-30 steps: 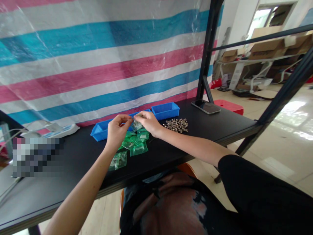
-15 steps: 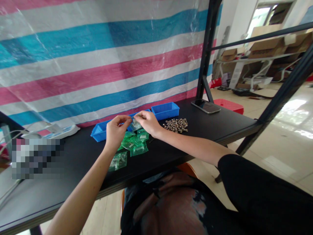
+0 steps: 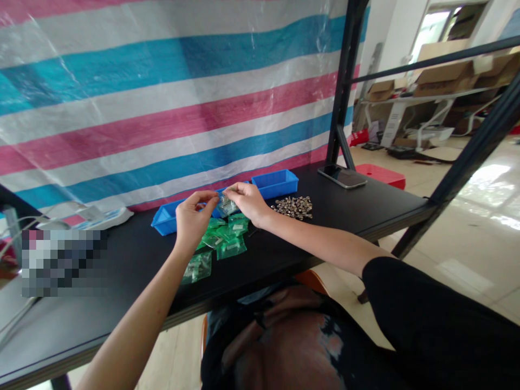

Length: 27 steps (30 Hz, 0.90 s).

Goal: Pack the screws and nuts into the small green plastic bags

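Note:
My left hand (image 3: 195, 212) and my right hand (image 3: 247, 201) face each other above the black table, thumb and fingers pinched together. A small clear plastic bag (image 3: 227, 207) with shiny bits showing through hangs between the fingertips, gripped at its upper edge by both. Below the hands lies a heap of green-tinted plastic bags (image 3: 221, 234) with small pale parts inside. One more such bag (image 3: 197, 267) rests nearer the table's front edge, beside my left wrist. To the right of my right hand, small metal pieces (image 3: 293, 207) are spread in a loose pile.
Blue plastic bins stand along the back: a left bin (image 3: 164, 219), a right bin (image 3: 275, 184) and one between, mostly behind my hands. A phone (image 3: 342, 176) lies at the right, near a black metal post (image 3: 343, 86). A power strip (image 3: 108, 218) sits back left.
Almost nothing differs. The fingers of my right hand have shifted very slightly at the bag's edge; my left hand stays where it was.

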Available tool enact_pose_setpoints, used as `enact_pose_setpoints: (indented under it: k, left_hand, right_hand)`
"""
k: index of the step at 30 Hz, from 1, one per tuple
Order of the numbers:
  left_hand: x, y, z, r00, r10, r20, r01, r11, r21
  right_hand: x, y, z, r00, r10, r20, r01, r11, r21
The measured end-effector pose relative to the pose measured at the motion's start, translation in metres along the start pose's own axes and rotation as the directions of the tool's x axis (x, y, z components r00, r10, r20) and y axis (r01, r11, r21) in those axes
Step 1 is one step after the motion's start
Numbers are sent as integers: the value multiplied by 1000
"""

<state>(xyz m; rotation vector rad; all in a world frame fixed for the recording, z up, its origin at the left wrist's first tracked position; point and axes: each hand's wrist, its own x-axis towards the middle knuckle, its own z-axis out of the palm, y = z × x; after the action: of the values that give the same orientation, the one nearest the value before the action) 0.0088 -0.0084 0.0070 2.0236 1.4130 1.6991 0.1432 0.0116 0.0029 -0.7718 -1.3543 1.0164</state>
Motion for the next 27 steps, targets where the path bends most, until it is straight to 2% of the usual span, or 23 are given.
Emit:
enact_pose_setpoints:
  k: [6,9,12,14,18,23,27]
  left_hand:
    - [0,0,-1,999,36,-8,-36,997,64]
    - [-1,-2,-2,982,189,22,-190,971,142]
    - [-1,-5,-2,924,379,59,-383,905,184]
    - [-2,-6,-2,906,418,69,-424,885,193]
    - [-1,-6,0,920,385,71,-392,901,187]
    - [0,-8,1,954,286,93,-294,951,91]
    - [0,-8,1,970,215,117,-226,971,82]
  right_hand:
    - [1,1,-1,999,-37,19,38,999,-33]
    - [1,0,-2,999,-35,13,36,998,-54]
    - [1,0,-2,1000,-20,3,21,998,-62]
    - [1,0,-2,1000,-22,-1,22,998,-64]
    - [1,-1,-2,1000,-31,-6,30,997,-72]
    - [0,-1,-3,997,-68,-21,65,992,-106]
    - [0,3,-4,993,-121,-14,117,980,-160]
